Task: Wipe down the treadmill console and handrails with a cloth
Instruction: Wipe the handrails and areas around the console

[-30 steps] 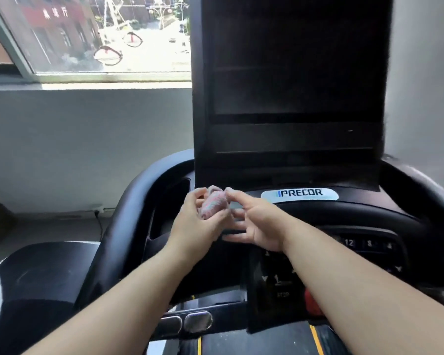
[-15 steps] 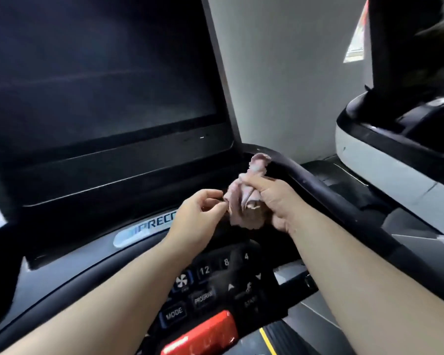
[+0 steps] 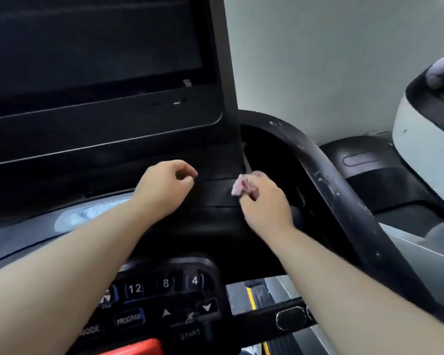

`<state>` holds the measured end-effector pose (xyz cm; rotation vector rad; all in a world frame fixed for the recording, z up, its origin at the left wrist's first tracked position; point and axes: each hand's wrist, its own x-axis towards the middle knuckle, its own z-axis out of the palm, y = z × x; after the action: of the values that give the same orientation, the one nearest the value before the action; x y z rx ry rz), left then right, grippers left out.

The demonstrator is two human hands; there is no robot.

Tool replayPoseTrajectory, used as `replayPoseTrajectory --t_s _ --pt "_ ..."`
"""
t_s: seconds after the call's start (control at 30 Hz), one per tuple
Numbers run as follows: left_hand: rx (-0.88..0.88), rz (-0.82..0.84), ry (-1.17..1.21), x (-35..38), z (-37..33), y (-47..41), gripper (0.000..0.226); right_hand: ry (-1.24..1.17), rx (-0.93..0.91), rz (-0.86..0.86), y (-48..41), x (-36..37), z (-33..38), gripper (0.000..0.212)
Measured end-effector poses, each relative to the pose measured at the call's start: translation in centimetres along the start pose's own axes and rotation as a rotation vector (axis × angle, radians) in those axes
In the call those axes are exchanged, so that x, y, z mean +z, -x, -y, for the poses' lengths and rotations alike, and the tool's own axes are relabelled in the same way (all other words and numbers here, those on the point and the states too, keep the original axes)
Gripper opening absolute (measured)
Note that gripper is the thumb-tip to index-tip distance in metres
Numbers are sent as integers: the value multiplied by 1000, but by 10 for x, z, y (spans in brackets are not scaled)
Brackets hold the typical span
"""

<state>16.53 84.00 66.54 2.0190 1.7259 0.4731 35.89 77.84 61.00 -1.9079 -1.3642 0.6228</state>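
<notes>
Our right hand [image 3: 264, 201] fingers [image 3: 251, 193] pinch a small, crumpled pink cloth [image 3: 241, 186] over the black treadmill console [image 3: 215, 198]; soft, light, best bunched. Left hand [image 3: 164, 188] fingers curl loosely, empty.

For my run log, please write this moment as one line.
right hand: grips bunched pink cloth on black console ledge | left hand: empty, loosely curled | scuffed black right handrail: untouched

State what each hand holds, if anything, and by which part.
The right hand grips a bunched pink cloth by its middle, one end sticking out past the fingers. The left hand holds nothing.
</notes>
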Motion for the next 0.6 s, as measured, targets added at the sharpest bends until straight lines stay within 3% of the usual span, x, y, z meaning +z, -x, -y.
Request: replayPoseTrajectory --t_s 0.1,0.23,0.37,0.5,0.6 --pt "7 59 -23 -9 18 10 17 -14 -287 6 32 23 6 16" --pt "77 147 -64 -21 30 15 18 11 -523 52 35 12 -3 31" --pt "209 204 -182 -17 30 28 19 -13 -184 -110 23 -9 -15 13" --pt "271 221 -174 -16 38 40 26 -42 -350 -102 69 27 15 8" --pt "309 259 -206 -21 39 45 34 -62 -260 -6 84 34 21 25"
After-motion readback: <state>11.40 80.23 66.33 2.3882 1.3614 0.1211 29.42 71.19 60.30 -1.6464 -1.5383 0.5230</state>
